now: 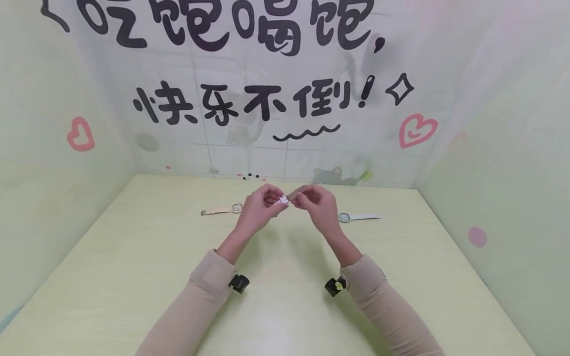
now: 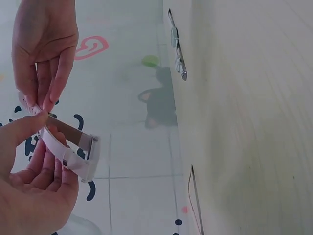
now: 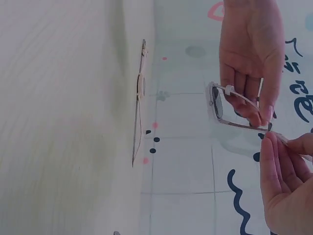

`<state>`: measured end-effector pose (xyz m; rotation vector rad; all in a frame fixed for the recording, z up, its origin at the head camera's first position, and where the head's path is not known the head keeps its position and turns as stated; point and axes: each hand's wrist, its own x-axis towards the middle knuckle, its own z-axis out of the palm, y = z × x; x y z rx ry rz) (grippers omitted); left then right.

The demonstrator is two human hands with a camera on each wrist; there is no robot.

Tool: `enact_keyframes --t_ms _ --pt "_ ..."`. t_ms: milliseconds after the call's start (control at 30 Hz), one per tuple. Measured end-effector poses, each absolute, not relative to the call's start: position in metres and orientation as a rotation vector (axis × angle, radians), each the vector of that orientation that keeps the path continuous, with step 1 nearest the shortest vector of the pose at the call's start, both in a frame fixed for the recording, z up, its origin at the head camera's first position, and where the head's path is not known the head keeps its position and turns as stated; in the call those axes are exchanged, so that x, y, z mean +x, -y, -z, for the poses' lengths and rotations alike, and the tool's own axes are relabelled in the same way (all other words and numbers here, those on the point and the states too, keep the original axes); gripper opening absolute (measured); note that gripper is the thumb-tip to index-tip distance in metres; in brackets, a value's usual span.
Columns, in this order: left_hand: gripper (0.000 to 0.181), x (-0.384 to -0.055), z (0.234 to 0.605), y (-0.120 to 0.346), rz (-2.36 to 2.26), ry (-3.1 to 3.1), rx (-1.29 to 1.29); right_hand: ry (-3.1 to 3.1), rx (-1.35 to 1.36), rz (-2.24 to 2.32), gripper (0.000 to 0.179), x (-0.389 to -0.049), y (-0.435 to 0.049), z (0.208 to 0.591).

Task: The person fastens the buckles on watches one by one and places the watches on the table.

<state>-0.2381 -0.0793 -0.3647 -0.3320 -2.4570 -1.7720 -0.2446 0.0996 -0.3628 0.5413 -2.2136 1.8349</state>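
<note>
Both hands are raised over the far part of the table, fingertips together at a white wristwatch (image 1: pixel 283 200). My left hand (image 1: pixel 260 209) pinches its strap (image 2: pixel 57 148) between thumb and fingers. Opposite, my right hand (image 1: pixel 321 206) pinches a strap end where the two straps meet. In the left wrist view the straps form a loop, with the square watch case (image 2: pixel 94 159) hanging at its far side. The same case shows edge-on in the right wrist view. Fingertips partly hide the place where the straps join.
A wristwatch with a pinkish strap (image 1: pixel 218 210) lies on the table (image 1: pixel 276 316) left of the hands. A pale blue-white wristwatch (image 1: pixel 362 216) lies to the right. Printed panels (image 1: pixel 240 143) enclose the table at the back and both sides.
</note>
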Motion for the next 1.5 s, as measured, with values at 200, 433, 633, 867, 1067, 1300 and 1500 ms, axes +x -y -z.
enact_keyframes --t_ms 200,433,633,867,1067,1300,1500 --pt "0.02 -0.236 0.361 0.083 1.713 2.436 -0.373 2.212 0.518 -1.875 0.018 -0.245 -0.102 0.36" --pt "0.02 -0.237 0.359 0.085 1.703 2.482 -0.412 2.148 0.608 -1.798 0.023 -0.241 -0.101 0.358" --pt "0.023 -0.237 0.357 0.086 1.829 2.463 -0.455 2.06 0.694 -1.791 0.02 -0.241 -0.1 0.357" --pt "0.025 -0.238 0.356 0.085 1.934 2.436 -0.43 2.051 0.728 -1.723 0.017 -0.228 -0.098 0.344" --pt "0.025 -0.237 0.356 0.085 1.933 2.413 -0.43 2.043 0.763 -1.665 0.016 -0.215 -0.097 0.333" --pt "0.025 -0.236 0.357 0.083 1.948 2.38 -0.449 2.074 0.764 -1.632 0.016 -0.213 -0.099 0.331" --pt "0.024 -0.236 0.357 0.083 1.957 2.362 -0.46 2.1 0.75 -1.587 0.017 -0.223 -0.102 0.343"
